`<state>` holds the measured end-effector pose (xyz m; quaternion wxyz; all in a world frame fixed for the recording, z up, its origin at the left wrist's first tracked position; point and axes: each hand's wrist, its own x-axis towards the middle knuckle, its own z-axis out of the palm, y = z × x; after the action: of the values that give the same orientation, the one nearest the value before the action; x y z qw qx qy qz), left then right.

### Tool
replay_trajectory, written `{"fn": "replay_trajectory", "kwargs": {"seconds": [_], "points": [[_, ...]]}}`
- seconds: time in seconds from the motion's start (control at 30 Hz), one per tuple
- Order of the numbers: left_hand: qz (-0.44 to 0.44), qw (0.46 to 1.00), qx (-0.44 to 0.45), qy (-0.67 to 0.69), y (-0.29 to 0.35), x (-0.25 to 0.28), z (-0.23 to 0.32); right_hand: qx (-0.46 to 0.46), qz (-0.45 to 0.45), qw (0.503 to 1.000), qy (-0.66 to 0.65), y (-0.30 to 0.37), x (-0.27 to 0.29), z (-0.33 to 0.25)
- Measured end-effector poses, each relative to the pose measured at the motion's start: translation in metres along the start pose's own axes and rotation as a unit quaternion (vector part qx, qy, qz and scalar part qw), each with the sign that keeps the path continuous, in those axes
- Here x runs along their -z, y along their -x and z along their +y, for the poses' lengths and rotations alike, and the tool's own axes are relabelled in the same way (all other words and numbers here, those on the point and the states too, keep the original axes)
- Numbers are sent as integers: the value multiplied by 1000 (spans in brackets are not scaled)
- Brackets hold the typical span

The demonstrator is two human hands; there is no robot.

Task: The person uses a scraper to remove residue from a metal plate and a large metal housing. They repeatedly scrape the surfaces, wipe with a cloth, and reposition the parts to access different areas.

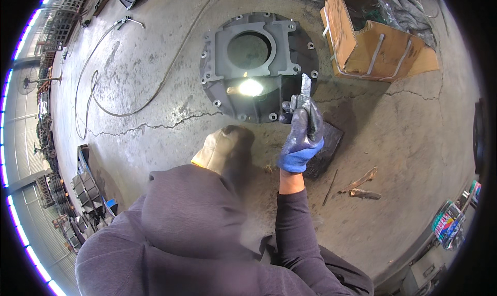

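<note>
My right hand (303, 133), in a dark grey glove with a blue cuff, is raised at the near right edge of a large round grey metal casting (228, 63). Its fingers are closed round a short, silvery, rough-ended strip (305, 85) that points away from me. The casting lies on the floor, with a big round opening and bolt holes along its rim. Nearer to me, my left hand (222, 147) wears a thick beige glove with a yellow edge; its fingers are blurred and shadowed. A bright white glow (250, 87) shows on the casting's near part.
An open cardboard box (383, 55) with straps stands at far right. A dark flat piece (326, 148) lies under my right hand, beside wood scraps (365, 194) and a thin rod (330, 187). A hose (150, 102) loops across the cracked concrete at left. Metal parts (88, 190) line the left side.
</note>
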<state>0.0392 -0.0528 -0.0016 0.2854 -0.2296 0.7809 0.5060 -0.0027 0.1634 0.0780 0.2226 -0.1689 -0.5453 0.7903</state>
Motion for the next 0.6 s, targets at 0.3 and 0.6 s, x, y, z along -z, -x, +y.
{"fn": "replay_trajectory", "kwargs": {"seconds": [0.3, 0.6], "points": [[14, 1000, 16, 3, 2, 1, 3, -32, -11, 998, -53, -9, 14, -3], [22, 999, 23, 2, 3, 1, 4, 17, -38, 999, 30, -4, 11, 4]]}}
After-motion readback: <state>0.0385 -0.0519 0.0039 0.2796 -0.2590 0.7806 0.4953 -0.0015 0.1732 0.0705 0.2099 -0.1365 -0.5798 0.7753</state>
